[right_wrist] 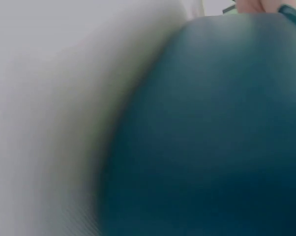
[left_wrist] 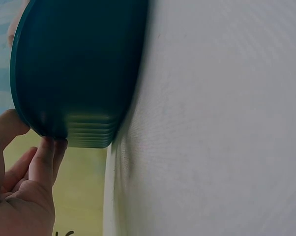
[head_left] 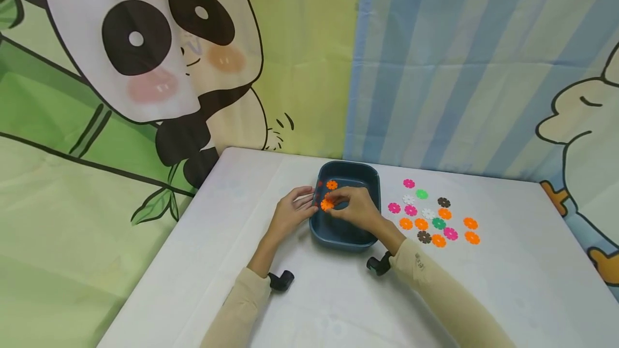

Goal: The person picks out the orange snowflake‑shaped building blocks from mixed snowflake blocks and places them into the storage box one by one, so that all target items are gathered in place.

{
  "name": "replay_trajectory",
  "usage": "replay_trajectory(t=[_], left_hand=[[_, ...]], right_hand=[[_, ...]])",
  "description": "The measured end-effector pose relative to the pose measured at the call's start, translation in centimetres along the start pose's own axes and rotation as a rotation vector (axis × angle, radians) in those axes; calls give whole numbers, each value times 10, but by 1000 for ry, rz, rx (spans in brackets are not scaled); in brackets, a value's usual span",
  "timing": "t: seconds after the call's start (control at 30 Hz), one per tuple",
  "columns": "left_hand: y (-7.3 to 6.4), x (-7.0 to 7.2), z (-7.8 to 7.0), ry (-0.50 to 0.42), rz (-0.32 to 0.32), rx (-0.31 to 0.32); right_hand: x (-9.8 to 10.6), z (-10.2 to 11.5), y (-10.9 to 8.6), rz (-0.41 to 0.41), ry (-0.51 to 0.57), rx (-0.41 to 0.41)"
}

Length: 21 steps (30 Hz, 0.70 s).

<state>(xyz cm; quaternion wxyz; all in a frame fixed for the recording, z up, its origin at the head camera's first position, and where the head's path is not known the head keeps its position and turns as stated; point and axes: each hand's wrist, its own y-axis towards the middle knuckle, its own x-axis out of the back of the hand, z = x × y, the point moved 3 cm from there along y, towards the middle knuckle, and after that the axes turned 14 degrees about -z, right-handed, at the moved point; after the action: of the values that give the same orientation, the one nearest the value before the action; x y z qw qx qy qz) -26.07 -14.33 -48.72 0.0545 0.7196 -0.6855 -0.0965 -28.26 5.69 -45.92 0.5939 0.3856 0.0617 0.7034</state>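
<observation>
My right hand (head_left: 355,205) is over the dark blue plastic basin (head_left: 345,243) and pinches an orange flower-shaped disc (head_left: 326,204) between thumb and fingers. Another orange disc (head_left: 331,185) lies inside the basin, near its left wall, and more orange shows beside the right fingertips. My left hand (head_left: 288,211) is at the basin's left side, its fingers extended. In the left wrist view, the left thumb and fingertips (left_wrist: 42,164) touch the basin around its rim. The right wrist view is mostly filled by the basin's outer wall (right_wrist: 202,123); the held disc is hidden there.
Several flower-shaped discs lie scattered on the white table (head_left: 309,305) right of the basin: a pink disc (head_left: 450,233), a green disc (head_left: 438,223), a white disc (head_left: 428,214), a brown disc (head_left: 424,237) and orange ones. A printed curtain (head_left: 300,69) hangs behind the table.
</observation>
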Motion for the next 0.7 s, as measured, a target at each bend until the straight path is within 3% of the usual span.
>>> replay_trajectory(t=[0.27,0.47,0.7], left_hand=[[-6,-4,-29,6,63,66],[-6,-3,-28,27,44,68],[1,-1,-5,5,16,70]], right_hand=[[-13,-5,-3,124,-123,-70],[-19,-7,0,209,-178,-90],[-23,-6,0,268,-206,-57]])
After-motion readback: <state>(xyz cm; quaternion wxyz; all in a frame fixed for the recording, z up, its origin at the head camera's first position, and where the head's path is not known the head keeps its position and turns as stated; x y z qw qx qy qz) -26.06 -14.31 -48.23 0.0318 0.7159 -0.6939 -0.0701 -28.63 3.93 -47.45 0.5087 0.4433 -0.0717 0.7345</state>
